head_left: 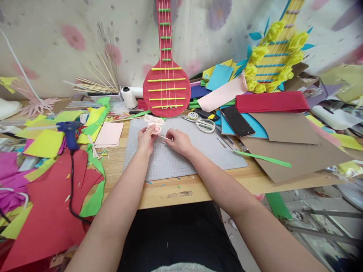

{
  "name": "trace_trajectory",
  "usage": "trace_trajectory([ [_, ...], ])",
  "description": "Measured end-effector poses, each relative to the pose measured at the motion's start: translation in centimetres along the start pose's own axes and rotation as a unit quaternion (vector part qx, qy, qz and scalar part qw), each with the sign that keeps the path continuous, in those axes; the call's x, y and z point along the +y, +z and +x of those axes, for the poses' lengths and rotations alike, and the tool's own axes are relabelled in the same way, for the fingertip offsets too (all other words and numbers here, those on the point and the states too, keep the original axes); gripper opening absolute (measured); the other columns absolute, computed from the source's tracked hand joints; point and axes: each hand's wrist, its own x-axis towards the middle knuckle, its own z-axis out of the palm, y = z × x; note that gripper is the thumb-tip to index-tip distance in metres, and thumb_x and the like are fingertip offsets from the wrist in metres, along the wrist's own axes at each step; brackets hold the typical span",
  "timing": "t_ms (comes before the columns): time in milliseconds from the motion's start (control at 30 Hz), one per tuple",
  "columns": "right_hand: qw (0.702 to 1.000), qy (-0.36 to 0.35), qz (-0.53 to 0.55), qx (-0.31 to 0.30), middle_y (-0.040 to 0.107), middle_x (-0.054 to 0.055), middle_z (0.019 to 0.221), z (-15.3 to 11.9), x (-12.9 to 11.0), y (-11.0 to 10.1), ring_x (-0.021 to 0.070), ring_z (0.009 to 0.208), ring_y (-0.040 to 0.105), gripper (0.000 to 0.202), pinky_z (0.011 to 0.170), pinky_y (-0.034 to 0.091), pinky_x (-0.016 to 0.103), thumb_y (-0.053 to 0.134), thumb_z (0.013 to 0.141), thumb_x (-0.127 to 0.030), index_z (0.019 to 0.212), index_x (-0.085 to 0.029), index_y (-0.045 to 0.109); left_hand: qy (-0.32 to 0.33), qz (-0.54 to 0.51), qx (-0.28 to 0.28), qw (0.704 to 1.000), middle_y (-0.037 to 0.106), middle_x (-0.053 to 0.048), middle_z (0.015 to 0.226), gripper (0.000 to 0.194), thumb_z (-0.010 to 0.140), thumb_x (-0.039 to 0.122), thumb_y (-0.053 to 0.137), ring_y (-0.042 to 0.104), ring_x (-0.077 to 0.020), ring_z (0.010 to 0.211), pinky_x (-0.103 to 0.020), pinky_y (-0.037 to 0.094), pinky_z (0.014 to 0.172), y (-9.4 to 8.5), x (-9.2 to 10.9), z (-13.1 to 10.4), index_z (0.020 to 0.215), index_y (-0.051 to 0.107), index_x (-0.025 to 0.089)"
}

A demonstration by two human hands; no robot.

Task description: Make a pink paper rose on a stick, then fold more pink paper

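Your bare forearms (124,196) reach from the bottom edge to the frame's centre, where your left hand (145,139) pinches a pale-pink paper rose (155,129) and your right hand (179,141) a thin stick (163,137) (how firmly is unclear), so too hard a squeeze could crush the rose.

Pale pink flower (155,129) over a grey gridded mat (181,158), and basically a rainbow everywhere else
So the stick (164,137) is pale too, but the lute (166,92) is full-on red: yellow bars across the body, green ones up the neck, white strings. The other lute (270,60) goes yellow with blue stripes, yellow blossoms (297,40) and blue leaves (255,36). Glue gun's (70,134) blue, phone's (237,120) black, thread (129,98) is white, cardboard's (295,156) plain brown. Even the backdrop (193,41) is whitish with pink and purple blooms plus grey dots lol.
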Motion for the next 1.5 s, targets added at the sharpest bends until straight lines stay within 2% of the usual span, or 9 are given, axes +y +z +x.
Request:
trace_trajectory([
  [333, 1.000, 0.007, -0.012, 0.027, 0.061, 0.001, 0.078, 0.4, 1.4, -0.6, 0.0144, 0.074, 0.051, 0.013, 0.063, 0.032, 0.025, 0.058, 0.076, -0.032, 0.083, -0.021, 0.059, -0.009, -0.034, 0.031, 0.999, 0.062, -0.002, 0.068, 0.007, 0.070, 0.014, 0.063, 0.059, -0.0109, 0.061, -0.024, 0.048, 0.062, -0.1, 0.5, 0.4, 0.071, 0.056, 0.014],
  [533, 0.999, 0.019, 0.016, 0.038, 0.060, 0.001, 0.078, 0.5, 2.0, -1.2, 0.0150, 0.077, 0.051, 0.011, 0.065, 0.034, 0.026, 0.059, 0.075, -0.029, 0.082, -0.021, 0.059, -0.025, -0.019, 0.003, 1.000, 0.064, -0.004, 0.069, 0.005, 0.072, 0.015, 0.062, 0.060, -0.0110, 0.063, -0.023, 0.049, 0.064, -0.4, 0.8, 0.6, 0.068, 0.058, 0.013],
  [800, 0.992, 0.027, 0.118, -0.017, 0.059, -0.001, 0.075, 1.0, 3.1, -0.6, 0.0110, 0.070, 0.049, 0.014, 0.064, 0.035, 0.023, 0.057, 0.075, -0.031, 0.082, -0.019, 0.060, 0.000, -0.009, 0.016, 1.000, 0.064, -0.004, 0.072, 0.007, 0.069, 0.013, 0.063, 0.061, -0.0112, 0.065, -0.026, 0.050, 0.066, -1.0, 1.1, 0.9, 0.071, 0.056, 0.013],
  [933, 0.989, 0.040, 0.145, -0.005, 0.058, -0.002, 0.073, 1.3, 4.3, -0.7, 0.0107, 0.069, 0.049, 0.013, 0.064, 0.036, 0.023, 0.057, 0.073, -0.030, 0.078, -0.019, 0.059, 0.011, -0.010, 0.036, 0.999, 0.063, -0.002, 0.073, 0.008, 0.069, 0.015, 0.063, 0.061, -0.0105, 0.067, -0.024, 0.050, 0.066, -1.6, 1.8, 1.6, 0.072, 0.055, 0.016],
  [1033, 0.980, 0.061, 0.190, -0.006, 0.058, -0.002, 0.071, 1.5, 5.3, -1.3, 0.0104, 0.065, 0.050, 0.013, 0.063, 0.038, 0.023, 0.057, 0.072, -0.030, 0.076, -0.018, 0.057, -0.025, -0.024, 0.055, 0.998, 0.061, -0.002, 0.073, 0.005, 0.072, 0.018, 0.060, 0.060, -0.0103, 0.069, -0.023, 0.050, 0.066, -2.3, 2.8, 2.2, 0.071, 0.056, 0.018],
  [1100, 0.972, 0.081, 0.222, 0.004, 0.058, -0.002, 0.071, 1.6, 5.9, -1.6, 0.0102, 0.064, 0.049, 0.014, 0.063, 0.039, 0.024, 0.056, 0.071, -0.031, 0.076, -0.018, 0.055, -0.079, -0.034, 0.048, 0.995, 0.060, -0.003, 0.074, 0.006, 0.074, 0.022, 0.059, 0.060, -0.0114, 0.071, -0.024, 0.051, 0.068, -2.8, 3.6, 2.6, 0.070, 0.055, 0.019],
  [1200, 0.960, 0.100, 0.260, 0.032, 0.057, -0.001, 0.071, 1.7, 6.6, -1.8, 0.0102, 0.064, 0.049, 0.016, 0.063, 0.039, 0.024, 0.055, 0.070, -0.033, 0.075, -0.018, 0.053, -0.112, -0.029, 0.030, 0.993, 0.060, -0.005, 0.076, 0.005, 0.073, 0.022, 0.057, 0.059, -0.0123, 0.071, -0.024, 0.052, 0.068, -3.0, 4.5, 3.0, 0.070, 0.056, 0.018],
  [1367, 0.943, 0.108, 0.309, 0.063, 0.055, -0.002, 0.070, 1.9, 6.9, -1.4, 0.0097, 0.062, 0.047, 0.020, 0.063, 0.039, 0.024, 0.055, 0.069, -0.036, 0.074, -0.017, 0.051, -0.064, 0.083, -0.004, 0.994, 0.062, -0.006, 0.074, 0.004, 0.069, 0.012, 0.058, 0.059, -0.0117, 0.065, -0.023, 0.051, 0.061, -2.2, 5.4, 4.5, 0.071, 0.059, 0.014],
  [1500, 0.937, 0.132, 0.317, 0.067, 0.053, -0.002, 0.067, 2.0, 6.8, -1.3, 0.0097, 0.060, 0.045, 0.022, 0.060, 0.038, 0.024, 0.056, 0.067, -0.038, 0.073, -0.018, 0.052, -0.027, 0.207, -0.010, 0.978, 0.062, -0.006, 0.068, 0.009, 0.064, 0.008, 0.062, 0.059, -0.0133, 0.060, -0.027, 0.050, 0.059, -1.4, 6.2, 5.9, 0.068, 0.057, 0.014],
])
